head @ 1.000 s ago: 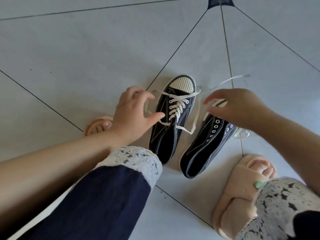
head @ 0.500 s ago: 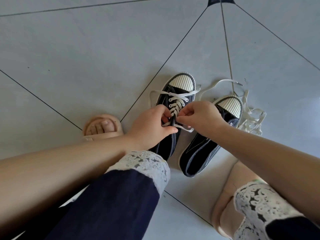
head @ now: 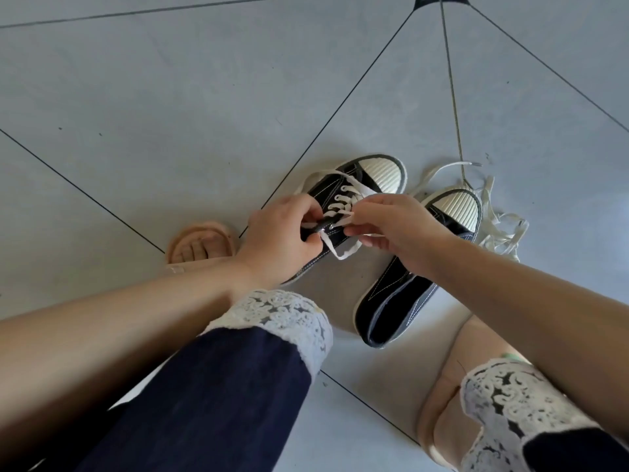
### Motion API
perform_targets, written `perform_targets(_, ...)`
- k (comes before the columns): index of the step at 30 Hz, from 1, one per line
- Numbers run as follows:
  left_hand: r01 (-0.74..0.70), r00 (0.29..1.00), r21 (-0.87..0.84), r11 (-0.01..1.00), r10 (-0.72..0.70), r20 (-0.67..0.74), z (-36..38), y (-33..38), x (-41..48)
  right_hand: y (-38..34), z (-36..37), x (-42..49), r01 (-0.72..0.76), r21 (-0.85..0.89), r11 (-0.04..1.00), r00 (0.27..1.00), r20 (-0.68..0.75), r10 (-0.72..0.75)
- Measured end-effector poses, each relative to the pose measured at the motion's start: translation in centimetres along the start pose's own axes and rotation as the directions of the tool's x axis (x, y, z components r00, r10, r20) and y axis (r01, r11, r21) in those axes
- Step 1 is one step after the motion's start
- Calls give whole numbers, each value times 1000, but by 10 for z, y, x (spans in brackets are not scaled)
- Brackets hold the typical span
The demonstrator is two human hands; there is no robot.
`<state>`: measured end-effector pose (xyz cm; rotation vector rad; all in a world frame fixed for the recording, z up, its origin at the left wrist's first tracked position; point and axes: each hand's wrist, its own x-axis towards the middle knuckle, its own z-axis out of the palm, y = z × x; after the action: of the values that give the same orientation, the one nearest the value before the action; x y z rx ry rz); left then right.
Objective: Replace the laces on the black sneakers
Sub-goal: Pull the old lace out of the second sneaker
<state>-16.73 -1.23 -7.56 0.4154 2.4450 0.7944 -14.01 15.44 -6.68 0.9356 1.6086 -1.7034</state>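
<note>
On the grey tiled floor (head: 170, 97), the left hand (head: 279, 233) and right hand (head: 391, 226) pinch the flat white lace (head: 338, 254) of the black canvas sneaker (head: 326, 194), and a hard tug could slip it out

No writing, brand mark or number can be read anywhere in view. The black sneakers (head: 391, 311) show only plain canvas, white stitching and ribbed toe caps. The white laces (head: 503, 229), the slippers (head: 200, 233) and the tiled floor (head: 170, 114) carry no legible label either.
</note>
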Motion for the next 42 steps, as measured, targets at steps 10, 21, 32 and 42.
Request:
perform_targets(10,-30,999,62,998,31,-24,3,-7,8,-3,-23,5,-136,297,945,981,172,87)
perform_targets(21,-179,971,221,959,208,-115,3,3,5,1,-9,-9,353,-844,403,812,62,-580)
perform_targets(32,-184,972,128,974,200,-120,3,1,6,-6,-28,-12,351,-888,298,688,28,-725)
perform_targets(42,-58,990,23,998,61,-128,3,-6,4,1,-34,-12,215,-940,266,776,-1,-631)
